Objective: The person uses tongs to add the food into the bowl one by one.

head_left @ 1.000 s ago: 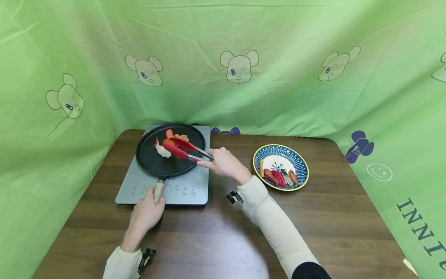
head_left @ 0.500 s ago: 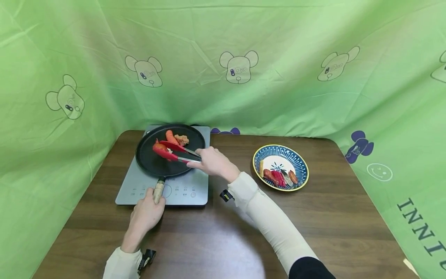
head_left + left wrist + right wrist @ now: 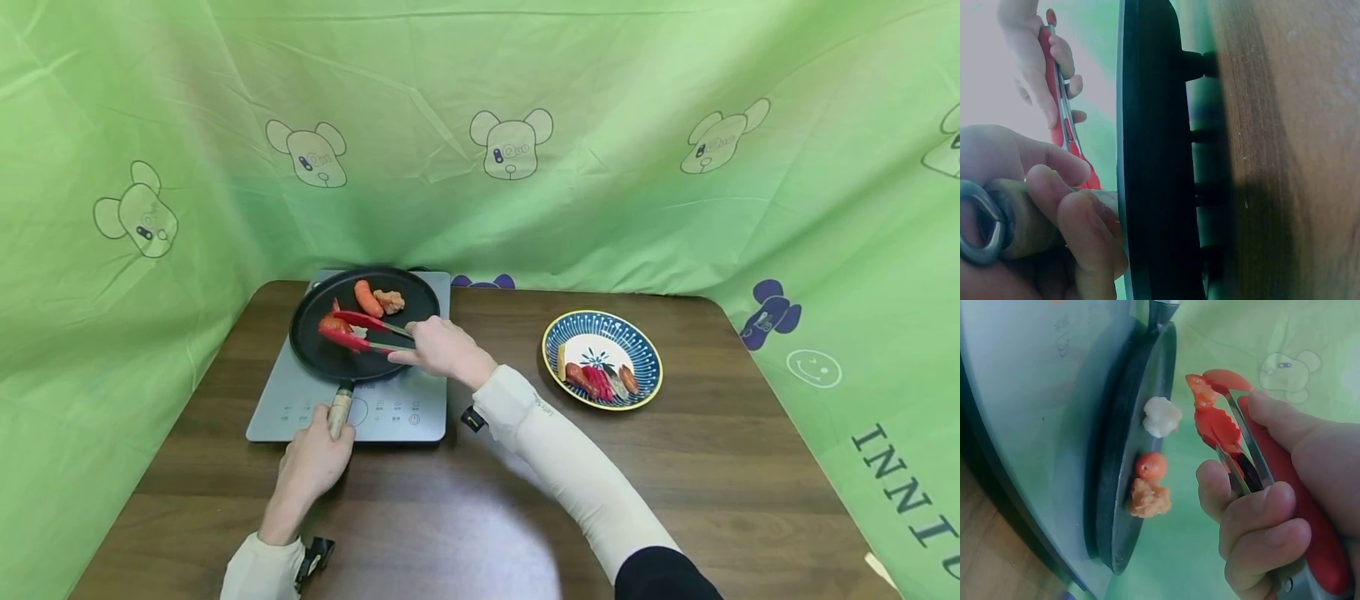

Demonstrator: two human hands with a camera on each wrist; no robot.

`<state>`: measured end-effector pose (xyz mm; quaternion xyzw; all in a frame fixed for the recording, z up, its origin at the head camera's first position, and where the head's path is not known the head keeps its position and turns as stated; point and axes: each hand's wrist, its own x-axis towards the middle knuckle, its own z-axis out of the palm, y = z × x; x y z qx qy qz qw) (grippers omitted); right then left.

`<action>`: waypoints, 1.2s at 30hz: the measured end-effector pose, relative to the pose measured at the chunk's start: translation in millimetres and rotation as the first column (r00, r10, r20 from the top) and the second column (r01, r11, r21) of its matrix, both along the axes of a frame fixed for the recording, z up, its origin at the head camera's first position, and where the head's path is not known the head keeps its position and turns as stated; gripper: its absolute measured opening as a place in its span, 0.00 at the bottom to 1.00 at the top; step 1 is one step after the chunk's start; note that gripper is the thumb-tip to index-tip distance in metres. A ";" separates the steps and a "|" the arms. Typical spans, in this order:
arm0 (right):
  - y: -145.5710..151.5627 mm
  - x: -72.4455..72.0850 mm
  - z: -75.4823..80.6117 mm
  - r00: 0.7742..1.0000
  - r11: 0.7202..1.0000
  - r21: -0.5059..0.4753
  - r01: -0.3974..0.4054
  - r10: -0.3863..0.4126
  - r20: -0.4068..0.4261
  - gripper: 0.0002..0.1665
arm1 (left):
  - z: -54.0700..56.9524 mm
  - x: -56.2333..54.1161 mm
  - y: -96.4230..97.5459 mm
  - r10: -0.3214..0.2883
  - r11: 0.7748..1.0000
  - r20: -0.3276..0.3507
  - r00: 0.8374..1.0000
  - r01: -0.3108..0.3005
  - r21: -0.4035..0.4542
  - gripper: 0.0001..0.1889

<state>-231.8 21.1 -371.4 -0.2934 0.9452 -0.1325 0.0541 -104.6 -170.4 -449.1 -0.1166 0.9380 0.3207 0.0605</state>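
Observation:
My left hand (image 3: 313, 457) grips the pale handle (image 3: 340, 410) of a round black frying pan (image 3: 322, 364). In my right hand (image 3: 442, 348) are red-tipped metal tongs (image 3: 1291, 494), held above the pan with the fingers curled round them. Pinched between the tong tips is a glossy orange-red food piece (image 3: 1202, 392), raised off the pan surface. Below it in the pan lies a white shrimp piece (image 3: 1162, 417), partly covered by the tongs in the head view. A sausage-like orange piece (image 3: 367, 297) and a lumpy fried piece (image 3: 389, 302) lie side by side farther back.
Beneath the pan is a grey induction cooktop (image 3: 270, 417) on the wooden table (image 3: 697, 467). A blue-patterned plate (image 3: 641, 354) to the right bears several food pieces along its front side. A green printed curtain (image 3: 600, 225) hangs behind and at both sides.
My right hand has carried the tongs and the orange-red piece leftward across the pan, over the shrimp. The sausage-like and fried pieces have come into fuller view. My left hand stays on the handle.

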 end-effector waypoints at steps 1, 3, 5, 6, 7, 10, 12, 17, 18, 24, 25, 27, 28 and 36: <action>-1.1 -0.4 -0.8 1.000 1.000 0.003 0.004 -0.004 0.003 0.27 | 0.2 0.2 0.0 0.000 1.000 0.001 1.000 0.000 0.001 0.25; -3.1 -0.8 -2.0 1.000 1.000 0.003 0.005 -0.005 0.010 0.26 | 0.6 1.0 0.2 -0.001 1.000 0.004 1.000 0.001 0.002 0.25; -5.3 -0.8 -2.2 1.000 1.000 0.001 0.009 -0.009 0.019 0.26 | 1.0 1.5 0.1 -0.003 1.000 0.005 1.000 0.003 0.000 0.25; -6.5 -1.0 -2.4 1.000 1.000 0.003 0.010 -0.010 0.020 0.25 | 1.0 1.9 -0.1 -0.005 1.000 0.004 1.000 0.005 -0.002 0.25; -7.8 -1.1 -2.4 1.000 1.000 0.006 0.013 -0.013 0.021 0.25 | 1.4 2.3 -0.3 -0.006 1.000 0.003 1.000 0.006 -0.003 0.25; -11.7 -1.3 -2.2 1.000 1.000 0.020 0.021 -0.021 0.015 0.24 | 1.7 2.5 -1.0 -0.008 1.000 0.001 1.000 0.008 -0.005 0.24; -14.1 -1.6 -2.4 1.000 0.999 0.024 0.025 -0.026 0.015 0.25 | 1.7 2.4 -1.4 -0.007 1.000 0.001 1.000 0.007 -0.006 0.25; -18.3 -1.8 -4.4 0.999 0.999 0.016 0.037 -0.038 0.019 0.28 | 1.2 2.0 -1.5 -0.001 1.000 -0.005 1.000 0.000 -0.009 0.24; -18.7 -1.7 -5.0 0.999 0.999 0.019 0.042 -0.042 0.017 0.28 | 1.1 2.1 -1.5 -0.001 1.000 -0.006 1.000 0.001 -0.010 0.24; -19.4 -0.3 -7.0 0.998 0.998 0.034 0.061 -0.062 0.027 0.29 | 1.5 2.8 -2.0 -0.007 1.000 0.000 1.000 0.007 -0.014 0.25; -19.3 -0.3 -7.0 0.997 0.998 0.031 0.063 -0.064 0.030 0.29 | 1.9 2.8 -2.1 -0.007 1.000 -0.001 1.000 0.007 -0.016 0.25; -18.8 0.4 -6.4 0.997 0.998 0.025 0.065 -0.066 0.030 0.29 | 3.0 2.6 -2.3 -0.007 1.000 -0.003 1.000 0.007 -0.019 0.25; -18.4 0.7 -6.1 0.997 0.997 0.026 0.067 -0.068 0.030 0.29 | 3.3 2.4 -2.4 -0.007 1.000 -0.006 1.000 0.007 -0.021 0.25; -10.5 4.6 -2.7 0.996 0.997 0.024 0.077 -0.078 0.031 0.30 | 2.7 1.9 -2.8 -0.009 1.000 -0.006 1.000 0.009 -0.021 0.23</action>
